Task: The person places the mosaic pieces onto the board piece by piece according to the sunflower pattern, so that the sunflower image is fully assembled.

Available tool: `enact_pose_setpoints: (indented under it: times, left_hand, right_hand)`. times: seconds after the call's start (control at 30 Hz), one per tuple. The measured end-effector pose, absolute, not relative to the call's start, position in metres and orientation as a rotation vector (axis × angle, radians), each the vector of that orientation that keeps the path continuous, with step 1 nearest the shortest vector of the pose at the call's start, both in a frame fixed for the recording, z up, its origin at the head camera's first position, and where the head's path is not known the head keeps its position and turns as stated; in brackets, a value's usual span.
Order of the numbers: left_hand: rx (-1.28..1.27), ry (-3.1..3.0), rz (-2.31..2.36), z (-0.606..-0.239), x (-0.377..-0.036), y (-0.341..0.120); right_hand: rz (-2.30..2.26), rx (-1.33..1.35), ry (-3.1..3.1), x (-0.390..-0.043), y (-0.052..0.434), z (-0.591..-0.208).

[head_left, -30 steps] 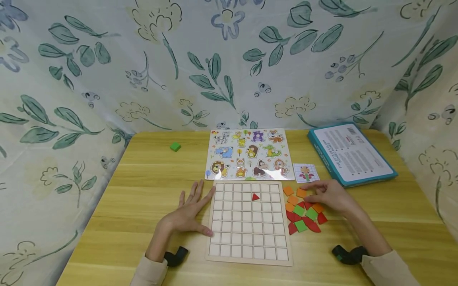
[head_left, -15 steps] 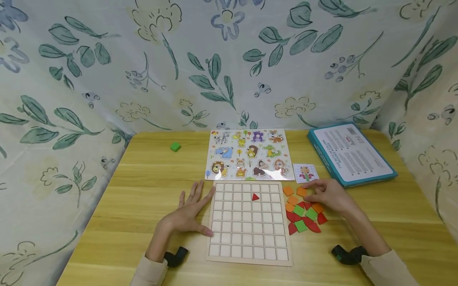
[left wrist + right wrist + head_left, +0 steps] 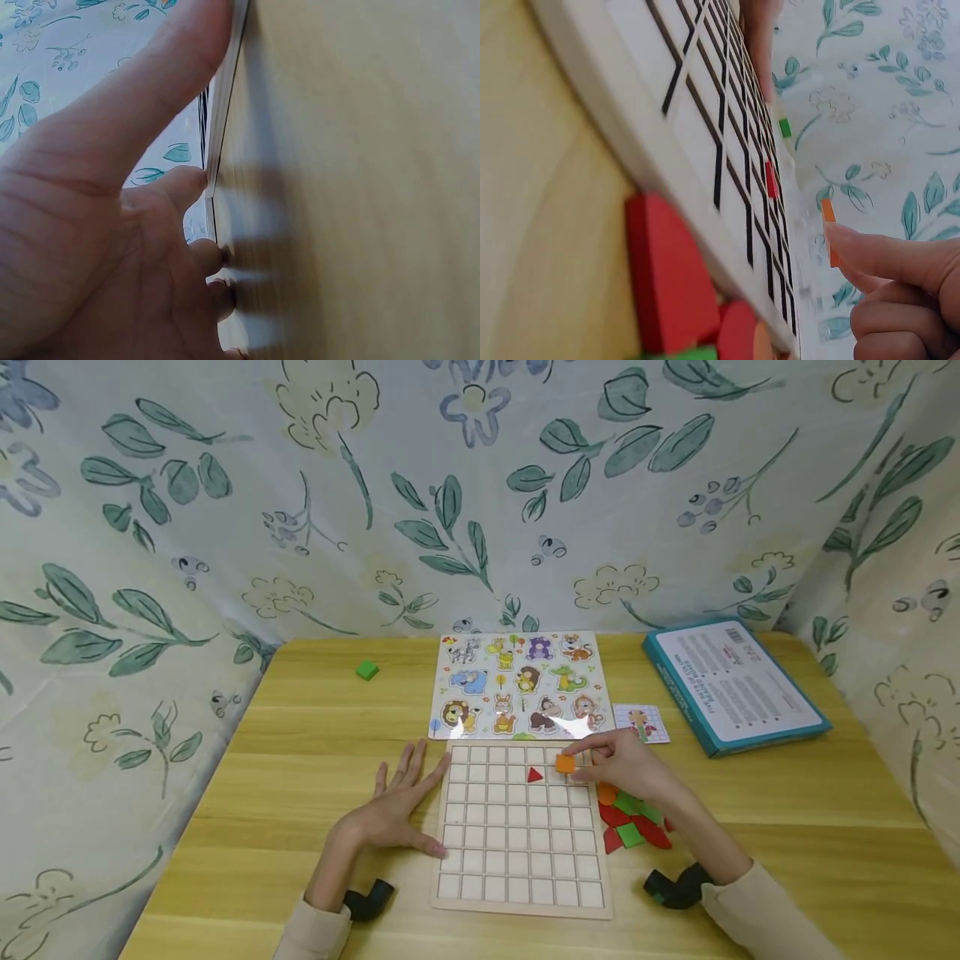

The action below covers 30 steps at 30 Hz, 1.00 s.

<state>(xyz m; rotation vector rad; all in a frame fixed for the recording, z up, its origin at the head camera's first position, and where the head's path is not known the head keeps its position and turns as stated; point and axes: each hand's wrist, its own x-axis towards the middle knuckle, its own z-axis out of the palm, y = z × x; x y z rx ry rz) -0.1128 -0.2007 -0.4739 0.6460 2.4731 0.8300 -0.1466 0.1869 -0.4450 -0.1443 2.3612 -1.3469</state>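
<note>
Orange square tile [image 3: 565, 763], pinched in the right hand [image 3: 622, 766] over the upper right cells of the grid board [image 3: 521, 827], one column right of the red triangle [image 3: 534, 773] already seated there. Going left to right: green cube [image 3: 367, 670] alone near the far left of the table [image 3: 300, 752]; left hand [image 3: 393, 810] flat, fingers straight and spread, fingertips and thumb against the board's left edge, holding nothing; animal puzzle [image 3: 517, 683] behind the board; loose pile of tiles [image 3: 630, 823] just right of the board, partly covered by the right forearm; pattern card [image 3: 641, 723]; teal box [image 3: 731, 683]. Tile flat, edges roughly square to the grid, right hand far nearer than left. Whether tile touches board or hovers above it: cannot tell. Right wrist view shows tile [image 3: 829, 225] edge-on only.
</note>
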Motion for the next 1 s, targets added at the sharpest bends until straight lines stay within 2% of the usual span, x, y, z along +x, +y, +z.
enact_pose_setpoints:
  times: [0.33, 0.87, 1.0]
  left_hand:
    - [0.618, 2.493, 0.727, -0.465, -0.112, -0.196]
    - [0.703, 2.466, 0.9, -0.469, -0.11, -0.201]
    - [0.655, 2.464, 0.848, -0.466, -0.11, -0.199]
  right_hand:
    - [-1.401, -0.238, 2.285, -0.156, 0.131, -0.454]
    - [-1.382, -0.189, 2.298, -0.159, 0.117, -0.462]
    - [-1.39, -0.178, 2.295, -0.158, 0.115, -0.462]
